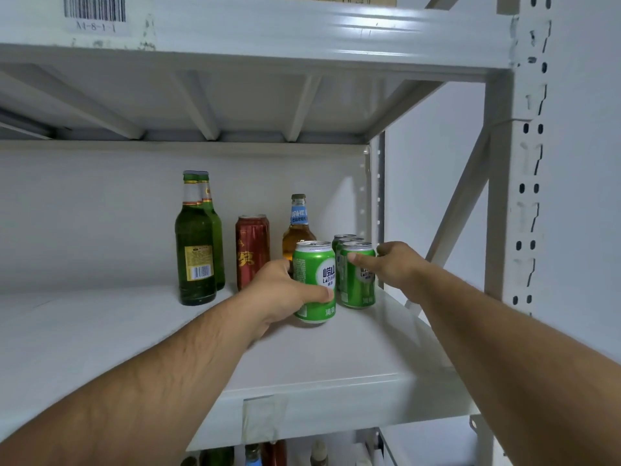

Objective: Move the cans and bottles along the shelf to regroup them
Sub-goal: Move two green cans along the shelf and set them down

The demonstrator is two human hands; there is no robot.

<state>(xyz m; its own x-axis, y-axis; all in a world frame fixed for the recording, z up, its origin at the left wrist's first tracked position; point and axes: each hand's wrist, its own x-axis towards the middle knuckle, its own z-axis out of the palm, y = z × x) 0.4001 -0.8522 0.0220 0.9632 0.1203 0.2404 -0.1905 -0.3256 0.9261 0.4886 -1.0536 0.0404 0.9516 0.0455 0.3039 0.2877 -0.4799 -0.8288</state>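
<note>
On the white shelf (100,331), my left hand (285,290) wraps around a green can (314,274) standing upright near the front. My right hand (389,264) grips a second green can (358,287) just to its right, thumb across the label. Two more green cans (344,238) stand in a row behind that one, mostly hidden. A tall red can (252,247) and an amber bottle with a blue label (298,223) stand behind my left hand. Two green glass bottles (198,243) stand one behind the other further left.
The shelf's right upright post (517,196) and a diagonal brace (460,203) stand close to my right arm. An upper shelf beam (268,31) with a barcode label hangs overhead. More bottles (255,454) show on the level below.
</note>
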